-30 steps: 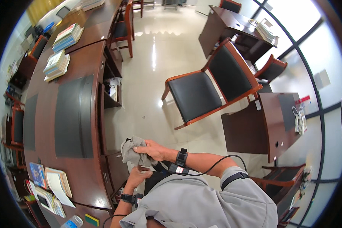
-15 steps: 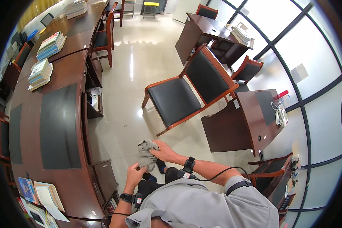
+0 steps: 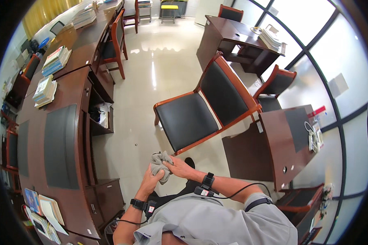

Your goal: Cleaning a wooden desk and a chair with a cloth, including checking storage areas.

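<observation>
With twelve o'clock straight ahead, I find the grey cloth (image 3: 159, 161) at about seven o'clock from the centre of my view, bunched up in front of the wearer's body. The grip is clamped on it from both sides: the left hand (image 3: 152, 178) closes on its lower edge at seven o'clock, thumb on top, and the right hand (image 3: 181, 168) pinches it at three. The fingers under the folds are hidden from me, so I can't tell how deep the hold goes.

At one o'clock from the cloth stands the black-seated chair (image 3: 186, 118); at ten runs the long brown tabletop (image 3: 69, 89), bearing a book stack (image 3: 45, 91). I see the cloth resting on neither.

As far as I can judge, the handling is partway along. Done: the cloth is up and gathered between two hands. Left: it is crumpled, neither spread nor neatly folded, and letting go or setting it down is not yet done. I can't judge how much more working it needs.
</observation>
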Available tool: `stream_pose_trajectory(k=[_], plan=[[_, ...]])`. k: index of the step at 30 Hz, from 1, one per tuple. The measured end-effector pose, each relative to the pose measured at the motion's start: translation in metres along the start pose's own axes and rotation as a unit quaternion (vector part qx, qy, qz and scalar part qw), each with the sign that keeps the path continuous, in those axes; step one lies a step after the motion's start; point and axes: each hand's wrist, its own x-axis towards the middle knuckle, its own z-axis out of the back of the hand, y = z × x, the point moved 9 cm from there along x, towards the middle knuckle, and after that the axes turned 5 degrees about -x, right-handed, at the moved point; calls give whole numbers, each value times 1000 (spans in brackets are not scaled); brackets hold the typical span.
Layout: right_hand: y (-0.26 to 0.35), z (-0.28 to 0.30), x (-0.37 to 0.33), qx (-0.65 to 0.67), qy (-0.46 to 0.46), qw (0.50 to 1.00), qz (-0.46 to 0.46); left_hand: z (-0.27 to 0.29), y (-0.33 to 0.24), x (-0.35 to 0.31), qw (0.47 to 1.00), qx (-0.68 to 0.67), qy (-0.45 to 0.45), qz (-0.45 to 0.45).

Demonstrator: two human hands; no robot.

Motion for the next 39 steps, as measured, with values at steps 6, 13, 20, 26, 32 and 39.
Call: stream_pose_trajectory(k=[6, 13, 20, 26, 32, 39], plan=[[-29, 111, 13, -136, 29, 990, 35, -87, 2, 69, 995, -85, -42, 24], [87, 409, -61, -431, -445, 773, 132, -110, 1, 103, 992, -76, -85, 56], [-28, 532, -75, -473, -336, 790, -197, -83, 29, 106, 991, -51, -113, 48], [-38, 525, -80, -488, -333, 779, -209, -77, 35, 104, 991, -50, -105, 68], [-31, 480, -98, -498, -352, 762, -218, -80, 23, 130, 996, -25, -58, 63], [-39, 421, -136, -503, -364, 746, -240, -107, 10, 144, 997, -10, 21, 77]])
